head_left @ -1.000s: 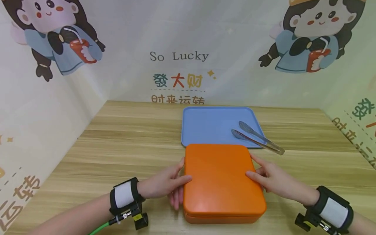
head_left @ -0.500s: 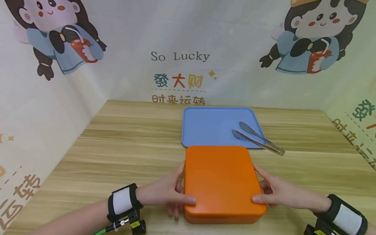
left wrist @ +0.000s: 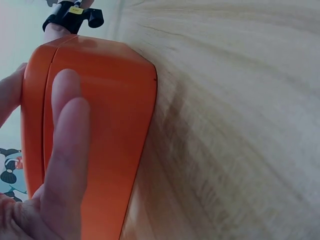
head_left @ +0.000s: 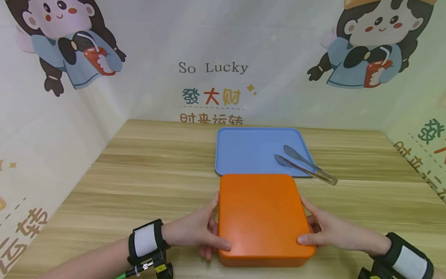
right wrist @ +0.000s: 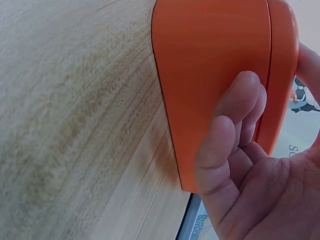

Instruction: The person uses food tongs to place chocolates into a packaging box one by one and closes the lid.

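Note:
An orange lidded box (head_left: 263, 217) with rounded corners stands on the wooden table. My left hand (head_left: 200, 228) holds its left side, the thumb lying over the lid's edge near the front corner. Opposite it, my right hand (head_left: 329, 230) grips the right side, with its thumb over the top edge. In the left wrist view, fingers (left wrist: 70, 145) lie along the side wall below the thin lid seam. The right wrist view shows fingers (right wrist: 242, 97) bent against the box wall close to the seam. What the box contains is hidden by its lid.
Just behind the box lies a blue tray (head_left: 251, 149). Metal tongs (head_left: 308, 164) rest across its right front corner, their joined end sticking out over the table (head_left: 156, 170). A printed white cloth (head_left: 278, 58) surrounds the table at the back and sides.
Both hands have slid along the box's sides toward its near end, keeping their thumbs on the lid. The lid's far edge appears slightly lower in view. Tray and tongs stay put.

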A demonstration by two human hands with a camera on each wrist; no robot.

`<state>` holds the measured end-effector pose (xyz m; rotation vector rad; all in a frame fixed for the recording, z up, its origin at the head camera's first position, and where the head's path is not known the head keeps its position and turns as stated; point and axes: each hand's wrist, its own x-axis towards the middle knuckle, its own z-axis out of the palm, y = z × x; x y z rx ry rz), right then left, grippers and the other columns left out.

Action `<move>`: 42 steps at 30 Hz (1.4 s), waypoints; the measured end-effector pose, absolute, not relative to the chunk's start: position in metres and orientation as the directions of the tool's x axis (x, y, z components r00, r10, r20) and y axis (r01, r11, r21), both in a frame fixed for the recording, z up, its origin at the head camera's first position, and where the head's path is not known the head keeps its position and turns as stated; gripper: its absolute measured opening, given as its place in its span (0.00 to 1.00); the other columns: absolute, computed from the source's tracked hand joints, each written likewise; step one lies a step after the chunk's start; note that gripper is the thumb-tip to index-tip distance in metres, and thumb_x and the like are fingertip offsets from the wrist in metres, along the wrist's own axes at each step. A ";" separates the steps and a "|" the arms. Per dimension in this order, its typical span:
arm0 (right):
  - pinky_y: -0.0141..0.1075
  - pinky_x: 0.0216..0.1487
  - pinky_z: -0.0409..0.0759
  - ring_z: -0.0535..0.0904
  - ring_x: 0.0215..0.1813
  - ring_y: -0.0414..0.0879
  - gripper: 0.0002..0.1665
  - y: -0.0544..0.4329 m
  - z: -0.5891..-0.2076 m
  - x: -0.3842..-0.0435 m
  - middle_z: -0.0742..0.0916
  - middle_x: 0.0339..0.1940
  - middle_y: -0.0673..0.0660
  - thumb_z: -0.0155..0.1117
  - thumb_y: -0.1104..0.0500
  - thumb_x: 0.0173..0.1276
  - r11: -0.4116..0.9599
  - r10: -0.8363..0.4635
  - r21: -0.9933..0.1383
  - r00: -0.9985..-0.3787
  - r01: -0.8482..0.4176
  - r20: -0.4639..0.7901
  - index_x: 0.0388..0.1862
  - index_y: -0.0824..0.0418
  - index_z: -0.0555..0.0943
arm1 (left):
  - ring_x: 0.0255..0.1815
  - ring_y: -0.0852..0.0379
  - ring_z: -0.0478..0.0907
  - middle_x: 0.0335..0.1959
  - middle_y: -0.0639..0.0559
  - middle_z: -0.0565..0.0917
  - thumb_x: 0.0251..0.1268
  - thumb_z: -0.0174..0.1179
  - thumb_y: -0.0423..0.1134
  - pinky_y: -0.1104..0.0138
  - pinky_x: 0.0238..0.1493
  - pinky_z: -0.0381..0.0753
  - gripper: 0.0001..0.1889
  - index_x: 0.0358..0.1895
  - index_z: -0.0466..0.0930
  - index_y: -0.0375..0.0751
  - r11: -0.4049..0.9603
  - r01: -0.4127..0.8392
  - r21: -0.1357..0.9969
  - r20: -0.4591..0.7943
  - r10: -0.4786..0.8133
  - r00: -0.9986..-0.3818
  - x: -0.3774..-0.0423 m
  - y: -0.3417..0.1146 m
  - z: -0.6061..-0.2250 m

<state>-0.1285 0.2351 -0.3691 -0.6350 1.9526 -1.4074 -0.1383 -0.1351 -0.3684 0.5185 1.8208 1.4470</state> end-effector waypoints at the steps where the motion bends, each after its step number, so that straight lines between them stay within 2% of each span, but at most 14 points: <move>1: 0.31 0.29 0.77 0.79 0.35 0.40 0.65 0.235 -0.369 -0.129 0.87 0.46 0.63 0.66 0.61 0.77 0.309 -0.703 -0.951 -0.678 -0.017 -0.217 0.80 0.71 0.22 | 0.14 0.57 0.79 0.20 0.47 0.82 0.64 0.74 0.34 0.65 0.18 0.83 0.68 0.83 0.17 0.44 0.276 -0.128 0.953 -0.292 0.708 -0.644 -0.138 -0.135 -0.369; 9: 0.32 0.33 0.80 0.82 0.39 0.39 0.64 0.239 -0.372 -0.132 0.88 0.48 0.63 0.66 0.60 0.77 0.335 -0.704 -0.939 -0.684 -0.082 -0.192 0.79 0.75 0.23 | 0.15 0.57 0.80 0.22 0.46 0.83 0.66 0.73 0.35 0.65 0.19 0.83 0.67 0.82 0.17 0.41 0.301 -0.111 0.947 -0.299 0.706 -0.642 -0.141 -0.136 -0.369; 13: 0.33 0.30 0.79 0.81 0.32 0.41 0.58 0.243 -0.372 -0.140 0.88 0.38 0.56 0.61 0.57 0.81 0.395 -0.669 -0.911 -0.716 -0.117 -0.198 0.79 0.80 0.29 | 0.21 0.55 0.83 0.28 0.43 0.86 0.75 0.65 0.43 0.67 0.21 0.82 0.57 0.84 0.22 0.42 0.372 -0.098 0.923 -0.348 0.698 -0.626 -0.158 -0.143 -0.370; 15: 0.34 0.27 0.75 0.78 0.26 0.43 0.53 0.242 -0.370 -0.149 0.85 0.31 0.54 0.58 0.54 0.83 0.435 -0.626 -0.891 -0.755 -0.130 -0.195 0.80 0.80 0.34 | 0.23 0.54 0.85 0.31 0.42 0.86 0.80 0.59 0.47 0.67 0.21 0.81 0.49 0.85 0.30 0.42 0.406 -0.064 0.912 -0.346 0.674 -0.653 -0.175 -0.146 -0.371; 17: 0.34 0.25 0.72 0.76 0.23 0.45 0.49 0.239 -0.366 -0.162 0.82 0.26 0.53 0.56 0.52 0.84 0.480 -0.570 -0.867 -0.799 -0.134 -0.192 0.81 0.79 0.41 | 0.23 0.54 0.84 0.32 0.42 0.86 0.82 0.55 0.48 0.67 0.20 0.82 0.41 0.85 0.42 0.41 0.425 -0.033 0.904 -0.327 0.642 -0.693 -0.195 -0.146 -0.372; 21: 0.33 0.23 0.72 0.76 0.20 0.48 0.44 0.231 -0.363 -0.187 0.82 0.22 0.53 0.56 0.48 0.83 0.527 -0.503 -0.835 -0.850 -0.159 -0.156 0.79 0.78 0.54 | 0.19 0.58 0.81 0.27 0.46 0.86 0.85 0.51 0.45 0.67 0.20 0.82 0.27 0.76 0.64 0.33 0.419 0.041 0.907 -0.255 0.623 -0.739 -0.228 -0.138 -0.375; 23: 0.34 0.22 0.72 0.76 0.19 0.49 0.38 0.228 -0.364 -0.196 0.81 0.20 0.52 0.57 0.49 0.83 0.529 -0.508 -0.826 -0.852 -0.194 -0.125 0.74 0.78 0.64 | 0.17 0.60 0.79 0.24 0.49 0.84 0.85 0.50 0.44 0.68 0.20 0.81 0.22 0.69 0.72 0.32 0.415 0.062 0.908 -0.240 0.634 -0.735 -0.236 -0.133 -0.377; 26: 0.33 0.21 0.73 0.74 0.17 0.46 0.25 0.227 -0.365 -0.204 0.78 0.19 0.51 0.57 0.52 0.83 0.524 -0.532 -0.823 -0.839 -0.218 -0.117 0.59 0.75 0.75 | 0.15 0.60 0.77 0.20 0.51 0.81 0.85 0.50 0.44 0.69 0.19 0.80 0.18 0.61 0.78 0.33 0.416 0.081 0.906 -0.229 0.641 -0.733 -0.242 -0.129 -0.378; 29: 0.33 0.20 0.73 0.73 0.18 0.43 0.18 0.228 -0.364 -0.209 0.77 0.19 0.50 0.58 0.53 0.83 0.514 -0.547 -0.830 -0.828 -0.216 -0.123 0.51 0.69 0.77 | 0.13 0.60 0.76 0.19 0.51 0.79 0.85 0.50 0.43 0.69 0.18 0.79 0.16 0.58 0.79 0.34 0.393 0.085 0.916 -0.205 0.639 -0.741 -0.244 -0.126 -0.378; 34: 0.32 0.23 0.74 0.74 0.21 0.43 0.21 0.228 -0.362 -0.211 0.78 0.21 0.51 0.57 0.51 0.83 0.495 -0.541 -0.852 -0.828 -0.172 -0.148 0.56 0.69 0.74 | 0.11 0.61 0.73 0.16 0.52 0.77 0.84 0.52 0.39 0.70 0.15 0.76 0.13 0.56 0.77 0.32 0.327 0.057 0.943 -0.169 0.619 -0.767 -0.245 -0.124 -0.379; 42: 0.32 0.24 0.74 0.72 0.22 0.43 0.18 0.224 -0.369 -0.212 0.77 0.22 0.52 0.55 0.51 0.84 0.478 -0.541 -0.866 -0.826 -0.149 -0.156 0.50 0.67 0.71 | 0.10 0.62 0.71 0.15 0.53 0.75 0.83 0.52 0.37 0.72 0.14 0.73 0.11 0.54 0.76 0.31 0.304 0.055 0.951 -0.150 0.610 -0.778 -0.240 -0.126 -0.379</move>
